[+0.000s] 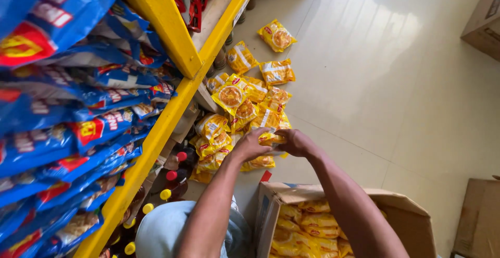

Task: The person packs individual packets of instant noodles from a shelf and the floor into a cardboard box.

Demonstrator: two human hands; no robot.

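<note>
Both my hands meet over the floor beside a yellow shelf. My left hand (251,144) and my right hand (296,142) together grip a yellow noodle packet (271,138) between them. Under and beyond them lies a pile of yellow noodle packets (245,99) spread on the tiled floor. An open cardboard box (271,200) stands below my forearms, with several more yellow packets (307,229) inside.
A yellow metal shelf frame (172,107) runs diagonally at left, stacked with blue snack bags (78,107). Dark bottles with red and yellow caps (174,177) stand under it. Red packets (190,0) lie on a lower shelf. Cardboard boxes (482,18) sit at right.
</note>
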